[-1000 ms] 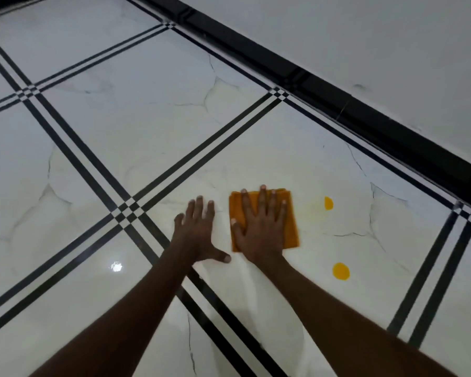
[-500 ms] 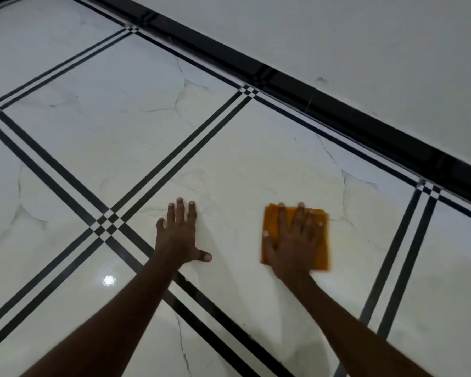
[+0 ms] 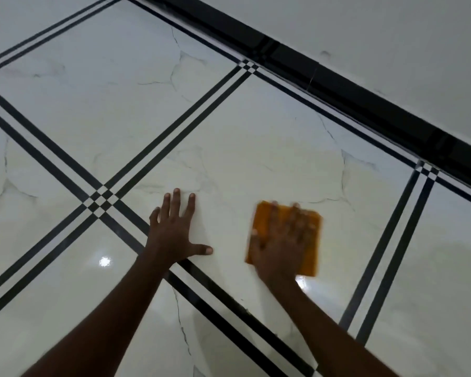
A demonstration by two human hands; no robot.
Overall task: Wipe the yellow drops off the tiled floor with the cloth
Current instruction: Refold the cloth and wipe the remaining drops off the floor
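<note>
Left hand (image 3: 174,229) is laid flat on the tiled floor (image 3: 256,148), fingers straight & spread, thumb out, nothing held. Right hand (image 3: 280,246) is pressed palm-down w/ straight fingers on the orange cloth (image 3: 312,240), motion-blurred. Cloth is squarish, lying flat just right of the left hand. Tiles are glossy white marble-veined, edged w/ double black lines.

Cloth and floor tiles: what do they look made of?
Cloth: orange, thin and flat under the right hand, likely woven or microfibre fabric; motion blur hides the texture. Floor tiles: white, grey-veined, marble-look, probably glazed ceramic or porcelain; glossy, with sharp light reflections and black inlaid border lines.
</note>
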